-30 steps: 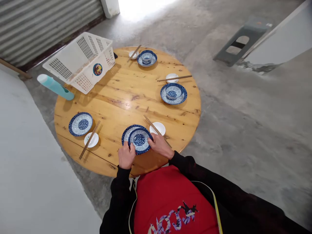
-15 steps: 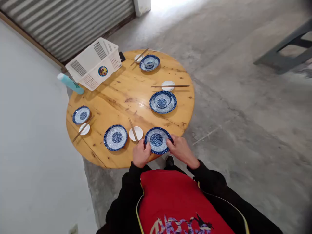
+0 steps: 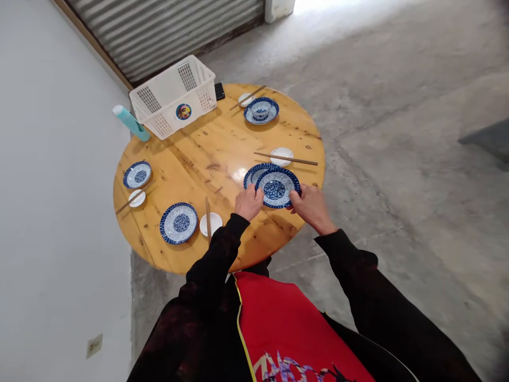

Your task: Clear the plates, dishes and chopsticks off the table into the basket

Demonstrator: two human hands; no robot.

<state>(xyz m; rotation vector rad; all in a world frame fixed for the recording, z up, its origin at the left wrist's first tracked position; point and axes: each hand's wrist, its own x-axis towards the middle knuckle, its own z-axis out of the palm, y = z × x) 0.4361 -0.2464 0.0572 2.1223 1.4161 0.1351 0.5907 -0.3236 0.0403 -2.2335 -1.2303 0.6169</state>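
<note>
Head view shows a blue-rimmed plate [image 3: 277, 189] pinched at opposite edges by the left hand [image 3: 249, 202] and right hand [image 3: 313, 208], seemingly mid-carry and wanting a level hold, overlapping another patterned plate [image 3: 248, 175] over the wooden table [image 3: 214, 148], whereas half a second ago they showed apart.

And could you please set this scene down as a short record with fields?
Left hand: holds the left rim of a blue-and-white plate
Right hand: holds that plate's right rim
Behind the held plate: partly hidden second plate; contact unclear
Other plates: left plate, near plate, far plate with bowl on it
White dishes: four, each with chopsticks across
Table: round, wooden
Upper left: white basket, turquoise bottle
</note>
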